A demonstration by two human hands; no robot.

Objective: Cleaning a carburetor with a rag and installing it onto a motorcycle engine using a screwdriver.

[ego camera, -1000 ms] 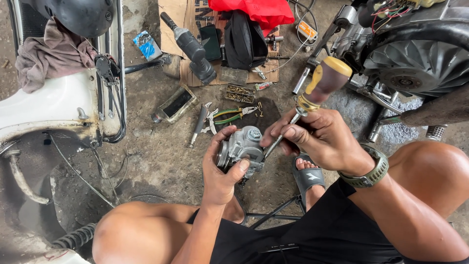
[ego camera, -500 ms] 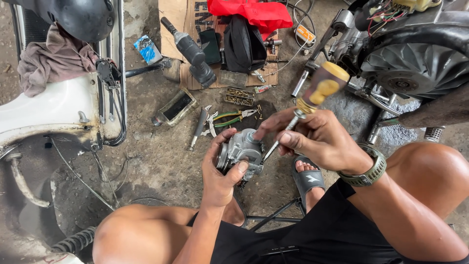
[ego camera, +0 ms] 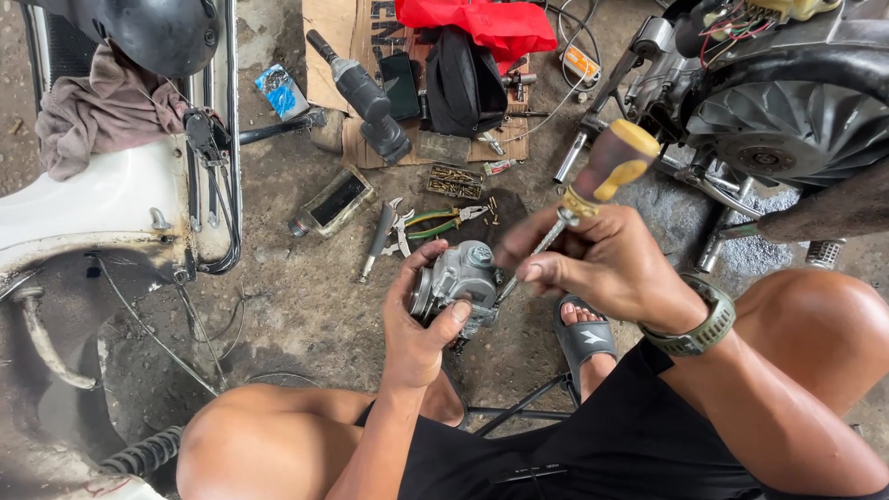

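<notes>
Screwdriver handle tilted slightly further right in right hand; left hand cupping grey carburetor.

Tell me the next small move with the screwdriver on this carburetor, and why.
Probably turn the screwdriver gently while keeping it pressed in. Its shaft already angles down into the grey carburetor, the right hand pinches the shaft near the tip, and the left hand grips the body from below, so it looks braced.

Black shorts, olive wristwatch, grey slide sandal.
</notes>
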